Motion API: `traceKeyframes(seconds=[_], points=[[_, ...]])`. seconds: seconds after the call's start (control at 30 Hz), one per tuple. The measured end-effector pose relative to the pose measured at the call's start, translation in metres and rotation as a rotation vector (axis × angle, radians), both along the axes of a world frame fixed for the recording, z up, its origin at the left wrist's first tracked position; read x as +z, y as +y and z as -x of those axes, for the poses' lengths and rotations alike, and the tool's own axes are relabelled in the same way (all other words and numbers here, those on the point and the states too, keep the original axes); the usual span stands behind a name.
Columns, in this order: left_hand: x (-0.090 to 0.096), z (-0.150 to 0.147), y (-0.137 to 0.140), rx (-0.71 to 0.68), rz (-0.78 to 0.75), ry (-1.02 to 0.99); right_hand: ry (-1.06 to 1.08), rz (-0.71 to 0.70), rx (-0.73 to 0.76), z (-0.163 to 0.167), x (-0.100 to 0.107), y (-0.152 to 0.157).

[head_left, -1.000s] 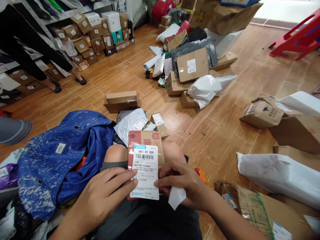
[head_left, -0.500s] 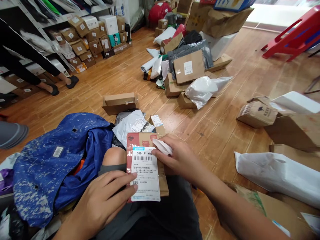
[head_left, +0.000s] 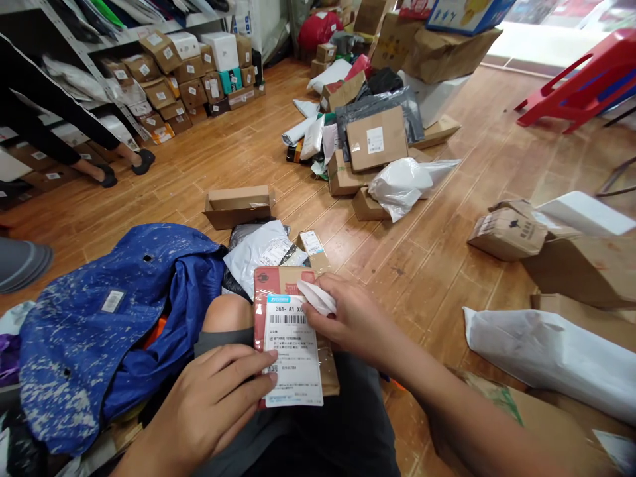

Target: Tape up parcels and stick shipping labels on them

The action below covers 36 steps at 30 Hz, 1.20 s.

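Observation:
A flat red and brown cardboard parcel (head_left: 330, 379) rests over my lap. A white shipping label (head_left: 298, 361) with a barcode covers much of its face. My left hand (head_left: 203, 397) holds the parcel's left side, its fingertips lying on the label; the thumb is hidden. My right hand (head_left: 355, 315) is at the upper right corner, thumb and fingers closed on a folded white paper slip (head_left: 318, 298). Just beyond the parcel lie a grey-white mailer bag (head_left: 263, 242) and a small labelled box (head_left: 313, 243).
A blue cloth bag (head_left: 89, 338) lies to the left. Ahead are an open carton (head_left: 238, 207) and a parcel heap (head_left: 377, 139). Boxes (head_left: 511, 232) and a white wrapped package (head_left: 541, 348) line the right. A person's legs (head_left: 64, 126) stand by the shelves.
The view has shifted slightly. The white slip and my right hand have moved a little left across the parcel's top. My left hand keeps its place on the label.

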<state>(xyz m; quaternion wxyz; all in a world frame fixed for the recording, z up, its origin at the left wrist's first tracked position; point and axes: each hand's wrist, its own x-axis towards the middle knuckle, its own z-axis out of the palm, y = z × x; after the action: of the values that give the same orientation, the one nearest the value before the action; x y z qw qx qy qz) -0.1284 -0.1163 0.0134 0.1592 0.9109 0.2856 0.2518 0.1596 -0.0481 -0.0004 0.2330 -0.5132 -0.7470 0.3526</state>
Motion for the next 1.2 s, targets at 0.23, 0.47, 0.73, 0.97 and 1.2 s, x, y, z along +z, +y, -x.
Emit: traceKeyframes(seconds=[0.23, 0.47, 0.73, 0.97, 1.2], points=[[0.002, -0.003, -0.002, -0.002, 0.003, -0.003, 0.021, -0.022, 0.046, 0.000, 0.002, 0.000], [0.001, -0.003, -0.003, 0.002, 0.014, -0.003, 0.019, -0.055, 0.000, 0.005, 0.003, -0.002], [-0.002, -0.004, -0.004, 0.017, 0.015, -0.019, 0.021, -0.121, -0.050, 0.014, -0.008, -0.001], [-0.004, -0.002, -0.007, 0.006, 0.047, -0.041, 0.028, -0.371, 0.065, 0.007, -0.024, -0.014], [-0.008, -0.003, -0.012, -0.018, 0.072, -0.061, 0.033, -0.480, 0.080, 0.006, -0.031, -0.019]])
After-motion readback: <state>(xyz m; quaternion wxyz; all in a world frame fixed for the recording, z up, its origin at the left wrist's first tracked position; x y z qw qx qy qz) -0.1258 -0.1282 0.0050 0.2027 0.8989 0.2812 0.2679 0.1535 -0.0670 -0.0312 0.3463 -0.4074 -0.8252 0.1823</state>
